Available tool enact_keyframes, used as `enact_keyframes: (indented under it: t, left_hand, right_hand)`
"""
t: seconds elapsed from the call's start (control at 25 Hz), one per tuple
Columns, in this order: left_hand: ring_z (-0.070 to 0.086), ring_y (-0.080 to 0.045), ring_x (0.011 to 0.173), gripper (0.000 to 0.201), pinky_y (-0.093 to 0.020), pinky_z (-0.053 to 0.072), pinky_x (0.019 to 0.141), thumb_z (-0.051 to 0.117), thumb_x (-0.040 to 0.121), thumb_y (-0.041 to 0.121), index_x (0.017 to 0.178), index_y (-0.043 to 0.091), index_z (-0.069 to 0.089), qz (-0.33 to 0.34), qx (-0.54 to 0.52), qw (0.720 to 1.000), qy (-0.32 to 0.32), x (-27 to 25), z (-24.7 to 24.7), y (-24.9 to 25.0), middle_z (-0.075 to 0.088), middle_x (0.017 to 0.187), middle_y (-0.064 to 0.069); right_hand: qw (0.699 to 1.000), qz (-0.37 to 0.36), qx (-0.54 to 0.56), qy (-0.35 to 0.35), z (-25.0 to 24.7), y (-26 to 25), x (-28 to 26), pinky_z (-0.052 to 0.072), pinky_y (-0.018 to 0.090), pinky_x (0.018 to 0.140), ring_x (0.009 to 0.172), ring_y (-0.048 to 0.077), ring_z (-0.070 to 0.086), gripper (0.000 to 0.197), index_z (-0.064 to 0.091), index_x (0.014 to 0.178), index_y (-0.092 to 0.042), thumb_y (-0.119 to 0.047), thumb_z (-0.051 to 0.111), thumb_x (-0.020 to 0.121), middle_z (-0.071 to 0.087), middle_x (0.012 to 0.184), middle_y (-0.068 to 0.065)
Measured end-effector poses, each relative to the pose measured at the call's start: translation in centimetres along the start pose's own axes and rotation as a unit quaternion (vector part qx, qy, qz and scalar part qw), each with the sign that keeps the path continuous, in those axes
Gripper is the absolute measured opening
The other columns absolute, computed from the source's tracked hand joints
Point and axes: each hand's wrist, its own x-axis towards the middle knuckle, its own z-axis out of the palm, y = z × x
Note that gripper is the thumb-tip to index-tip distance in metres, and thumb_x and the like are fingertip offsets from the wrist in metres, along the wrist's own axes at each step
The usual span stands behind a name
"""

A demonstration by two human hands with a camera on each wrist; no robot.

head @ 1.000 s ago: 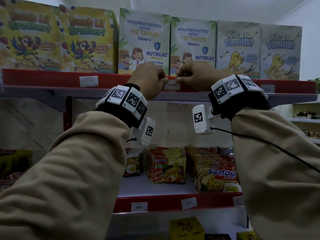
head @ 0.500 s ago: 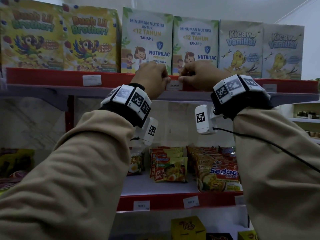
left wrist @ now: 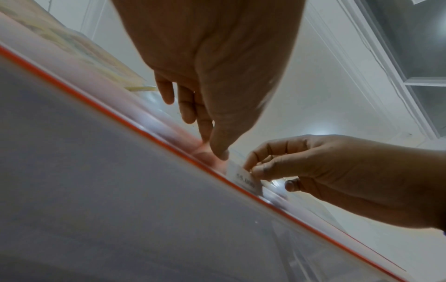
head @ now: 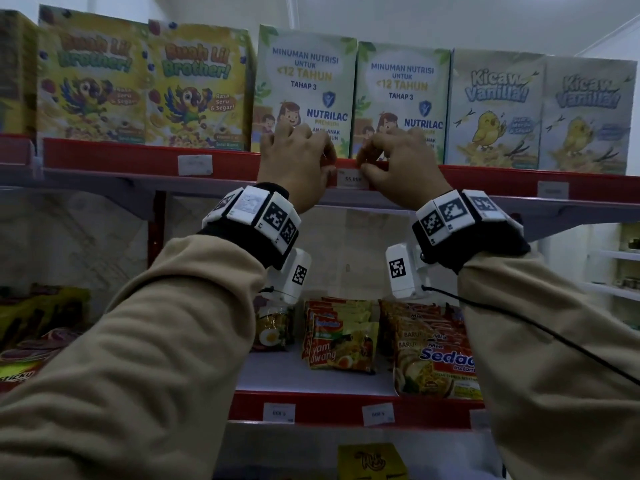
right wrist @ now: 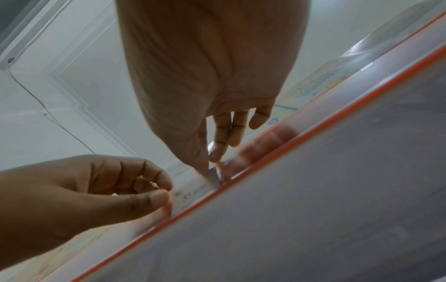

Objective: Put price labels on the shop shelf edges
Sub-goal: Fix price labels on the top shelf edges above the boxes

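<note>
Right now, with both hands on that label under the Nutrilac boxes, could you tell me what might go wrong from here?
1. The price label is held only at its ends by the left hand and right hand; uneven seating could leave it crooked on the red shelf edge.
2. Pinching may crease it.
3. Both hands' fingers reach over the edge by the Nutrilac boxes, so they might nudge one.

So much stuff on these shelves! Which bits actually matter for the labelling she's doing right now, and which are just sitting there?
In the job:
- price label, marked 55.000
- red top shelf edge
- left hand, at the label's left end
- right hand, at its right end

Just sitting there:
- Nutrilac boxes
- Kicaw Vanilla boxes
- parrot cereal boxes
- noodle packets
- lower shelf labels
</note>
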Motion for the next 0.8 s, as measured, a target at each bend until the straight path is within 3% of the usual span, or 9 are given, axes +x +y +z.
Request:
enact_keyframes:
  t: [0.16, 0.28, 0.56, 0.8]
  left_hand:
    - [0.037, -0.031, 0.117, 0.029, -0.042, 0.030, 0.095, 0.061, 0.087, 0.028, 0.116, 0.023, 0.057, 0.022, 0.034, 0.999, 0.007, -1.4, -0.4, -0.7, 0.050, 0.120, -0.006]
    - [0.038, -0.031, 0.117, 0.035, -0.042, 0.031, 0.092, 0.061, 0.086, 0.031, 0.120, 0.024, 0.055, -0.001, 0.071, 0.997, 0.028, -2.9, -0.7, -2.4, 0.048, 0.122, -0.006]
    - [0.039, -0.030, 0.117, 0.036, -0.042, 0.031, 0.093, 0.060, 0.086, 0.030, 0.121, 0.023, 0.053, -0.016, 0.106, 0.993, 0.047, -4.5, -3.9, -9.8, 0.045, 0.124, -0.007]
    - [0.038, -0.030, 0.122, 0.038, -0.043, 0.033, 0.100, 0.057, 0.088, 0.030, 0.124, 0.018, 0.055, -0.032, 0.107, 0.994, 0.023, -4.9, -6.5, -16.6, 0.045, 0.129, -0.008]
  right_hand:
    - [1.000, 0.004, 0.020, 0.021, 0.5, -1.0, 0.1, 0.034, 0.043, 0.091, 0.109, 0.029, 0.041, 0.014, 0.064, 0.094, -0.029, -0.029, 0.060, 0.081, 0.058, 0.107, 0.003]
    - [0.999, 0.004, 0.028, 0.028, 1.4, -2.5, 0.2, 0.032, 0.042, 0.092, 0.114, 0.029, 0.039, 0.016, 0.063, 0.094, -0.027, -0.032, 0.062, 0.079, 0.057, 0.109, 0.003]
    - [1.000, -0.024, -0.010, 0.016, 4.6, -10.0, 2.0, 0.031, 0.045, 0.094, 0.115, 0.028, 0.040, 0.035, 0.057, 0.101, -0.025, -0.051, 0.063, 0.079, 0.055, 0.112, 0.003]
    - [1.000, -0.007, -0.009, 0.002, 7.0, -15.3, 3.7, 0.033, 0.047, 0.096, 0.119, 0.031, 0.039, 0.038, 0.054, 0.103, -0.022, -0.047, 0.064, 0.076, 0.053, 0.119, 0.005]
